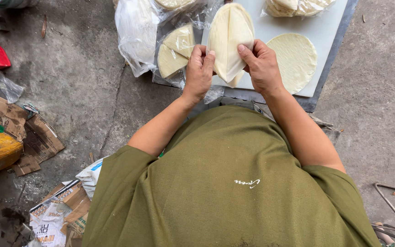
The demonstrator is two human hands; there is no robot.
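Both hands, left hand (199, 68) and right hand (262, 66), pinch a folded stack of dough wrappers (230, 41) above the white worktop's (270, 32) near edge, mid-separation; peeling one sheet seems to need a fingertip slide.

Folded dough sheets (229, 39): pale, matt, smooth, floury-looking. Round dough sheet (296, 61): same finish. Board (275, 29): white, smooth plastic, slightly dull. Bags (138, 32): thin clear plastic, glossy, crinkled. Ground (78, 82): rough grey concrete (stained). Cardboard scraps (28, 137): brown, matt, torn. Shirt (225, 192): olive woven cloth.

Pale folded dough wrapper stack (230, 39) held upright above white board (275, 32)
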